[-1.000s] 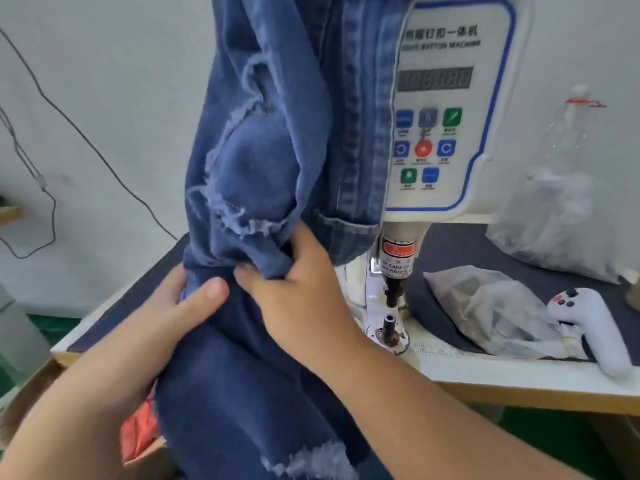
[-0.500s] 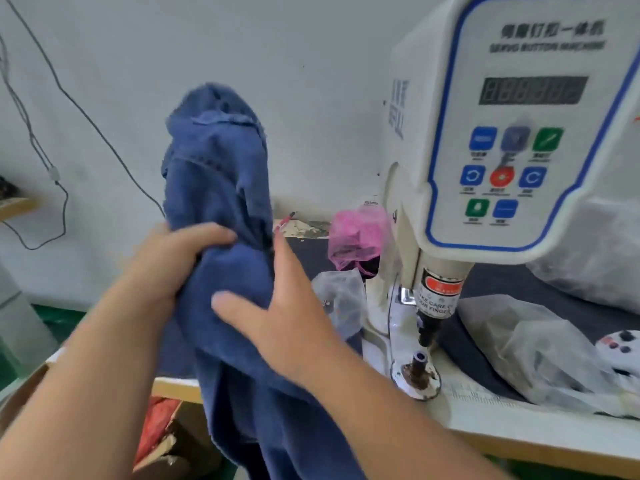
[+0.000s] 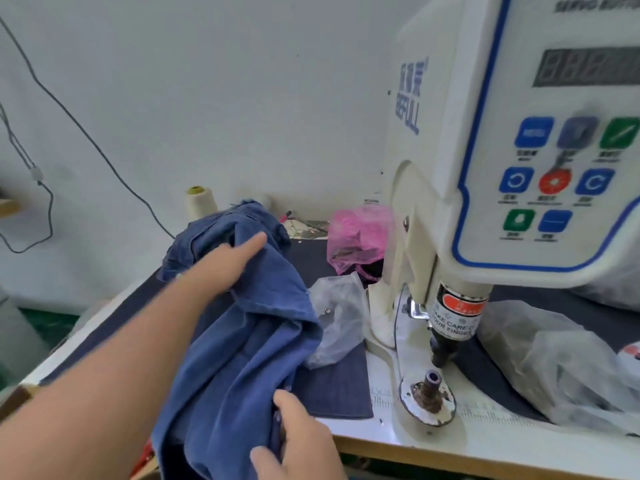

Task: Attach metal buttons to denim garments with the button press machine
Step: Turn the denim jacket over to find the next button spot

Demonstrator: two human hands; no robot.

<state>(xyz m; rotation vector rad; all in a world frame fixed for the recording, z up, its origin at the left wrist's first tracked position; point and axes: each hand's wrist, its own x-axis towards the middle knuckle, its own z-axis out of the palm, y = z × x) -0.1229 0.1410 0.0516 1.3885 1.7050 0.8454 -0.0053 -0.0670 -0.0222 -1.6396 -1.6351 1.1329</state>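
Two hands are handling the denim garment [image 3: 242, 327] left of the press die [image 3: 431, 388]: right hand [image 3: 301, 441], nearer, pinching its edge; left hand [image 3: 239, 254] resting flat, fingers straight.

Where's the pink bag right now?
In the head view, the pink bag sits at the back of the table against the wall, just left of the button machine, behind the clear bag.

1. Work table [image 3: 367, 433]: pale top, wood front edge, dark mat [image 3: 332, 393] over most of it.
2. Denim garment [image 3: 249, 327] heaped on mat, left, trailing over front edge.
3. Button press machine [image 3: 485, 168] stands right.
4. Clear plastic bags [image 3: 341, 317], pink bag [image 3: 356, 237], thread cone [image 3: 199, 202] behind.
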